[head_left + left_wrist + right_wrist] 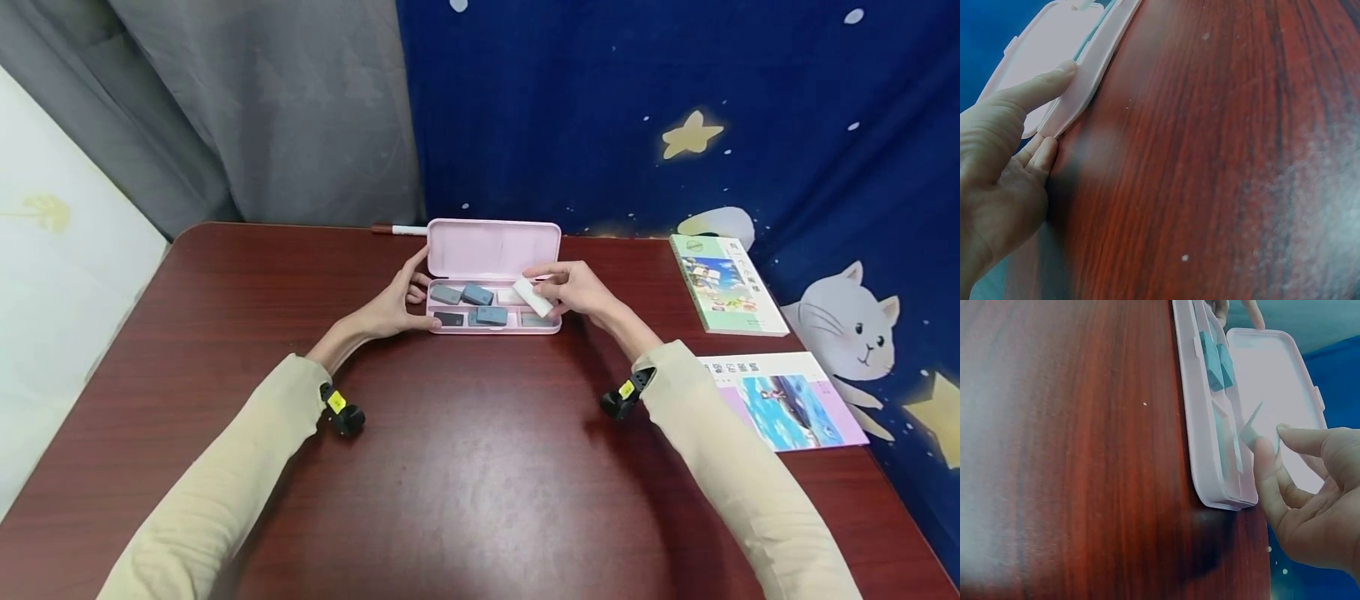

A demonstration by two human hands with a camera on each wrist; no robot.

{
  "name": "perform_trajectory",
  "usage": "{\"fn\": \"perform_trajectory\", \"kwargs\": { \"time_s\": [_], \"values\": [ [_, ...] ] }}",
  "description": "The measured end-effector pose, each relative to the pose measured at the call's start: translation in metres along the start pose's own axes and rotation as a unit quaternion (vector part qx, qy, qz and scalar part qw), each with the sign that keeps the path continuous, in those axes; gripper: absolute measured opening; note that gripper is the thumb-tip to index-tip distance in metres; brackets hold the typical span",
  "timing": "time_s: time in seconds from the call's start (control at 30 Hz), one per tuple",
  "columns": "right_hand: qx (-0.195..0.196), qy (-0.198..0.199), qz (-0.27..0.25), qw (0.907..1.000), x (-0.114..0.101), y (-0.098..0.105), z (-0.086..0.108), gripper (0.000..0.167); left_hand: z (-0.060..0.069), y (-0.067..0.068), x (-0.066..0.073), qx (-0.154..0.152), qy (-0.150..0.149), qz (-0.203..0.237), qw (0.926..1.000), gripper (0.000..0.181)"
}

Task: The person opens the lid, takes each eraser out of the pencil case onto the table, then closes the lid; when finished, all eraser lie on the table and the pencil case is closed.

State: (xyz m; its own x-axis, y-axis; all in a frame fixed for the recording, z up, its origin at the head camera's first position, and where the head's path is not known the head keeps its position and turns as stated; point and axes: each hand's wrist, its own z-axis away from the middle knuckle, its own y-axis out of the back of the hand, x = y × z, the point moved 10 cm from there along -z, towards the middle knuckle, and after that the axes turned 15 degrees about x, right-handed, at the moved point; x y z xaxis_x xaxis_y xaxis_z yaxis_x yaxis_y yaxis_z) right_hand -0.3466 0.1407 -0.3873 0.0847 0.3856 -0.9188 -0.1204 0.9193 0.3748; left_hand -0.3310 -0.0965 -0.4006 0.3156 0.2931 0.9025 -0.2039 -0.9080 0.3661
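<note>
Pink pencil case (492, 250), left hand (392, 307) spread against its left end; right hand (579, 289) pinching white eraser (532, 298), which could drop should the pinch slacken.

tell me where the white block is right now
In the head view, the white block is pinched in the right hand, over the right part of the open pink case.
</note>
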Motion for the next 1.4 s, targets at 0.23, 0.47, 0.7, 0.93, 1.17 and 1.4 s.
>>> {"fn": "perform_trajectory", "kwargs": {
  "time_s": [0.23,0.47,0.7,0.93,1.17,1.4],
  "values": [
    [0.000,-0.018,-0.025,0.9995,0.004,-0.005,0.009,0.038,-0.001,0.003,-0.009,0.001,0.000,0.001,1.0000,0.117],
    [0.056,-0.014,-0.033,0.9978,0.003,-0.002,0.015,0.034,0.004,0.004,0.012,-0.006,0.011,0.012,0.9999,0.114],
    [0.087,-0.025,-0.049,0.9947,0.009,-0.003,0.019,0.033,0.009,0.003,0.028,-0.010,0.017,0.017,0.9997,0.111],
    [0.099,-0.060,-0.104,0.9879,0.010,-0.012,0.034,0.037,0.009,0.002,0.027,-0.008,0.017,0.022,0.9996,0.112],
    [0.071,-0.063,-0.109,0.9895,0.003,-0.037,0.048,0.038,0.009,0.002,0.020,-0.007,0.011,0.024,0.9996,0.110],
    [0.032,-0.047,-0.090,0.9943,0.000,-0.061,0.066,0.041,0.003,0.000,-0.002,0.003,-0.002,0.022,0.9998,0.112]
  ]
}}
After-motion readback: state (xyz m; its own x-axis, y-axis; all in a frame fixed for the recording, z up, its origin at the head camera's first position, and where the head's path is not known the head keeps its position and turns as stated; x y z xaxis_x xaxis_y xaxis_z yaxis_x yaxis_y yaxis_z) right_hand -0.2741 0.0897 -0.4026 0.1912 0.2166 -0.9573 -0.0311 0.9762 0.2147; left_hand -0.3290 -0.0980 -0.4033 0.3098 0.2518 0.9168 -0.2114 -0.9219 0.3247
